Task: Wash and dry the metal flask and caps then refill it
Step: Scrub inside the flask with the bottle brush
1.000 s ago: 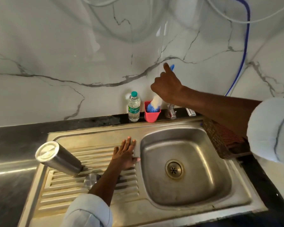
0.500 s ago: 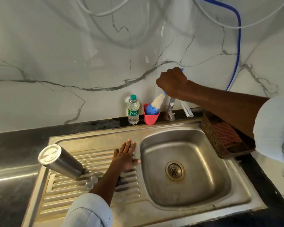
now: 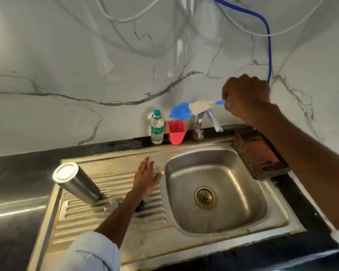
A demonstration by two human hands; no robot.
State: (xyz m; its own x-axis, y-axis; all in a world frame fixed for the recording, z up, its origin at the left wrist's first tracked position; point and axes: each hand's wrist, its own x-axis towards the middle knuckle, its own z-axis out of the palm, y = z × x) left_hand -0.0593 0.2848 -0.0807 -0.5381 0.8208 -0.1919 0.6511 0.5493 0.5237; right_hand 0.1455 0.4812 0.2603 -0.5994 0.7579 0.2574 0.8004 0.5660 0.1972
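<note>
The metal flask stands upside down on the ribbed drainboard left of the sink. A metal cap and a black cap lie beside it, partly hidden by my left forearm. My left hand rests flat, fingers straight, on the drainboard at the basin's left rim. My right hand grips the blue handle of a bottle brush with blue and white bristles. The brush is held level above the red cup and the tap.
A small plastic water bottle stands by the red cup at the wall. The steel basin holds only its drain. A brown wicker basket with a checked cloth sits at the right. A blue hose hangs on the marble wall.
My right hand closed on the brush handle and lifted the brush out of the red cup, swinging it level to the right. My left hand stayed flat on the drainboard.
</note>
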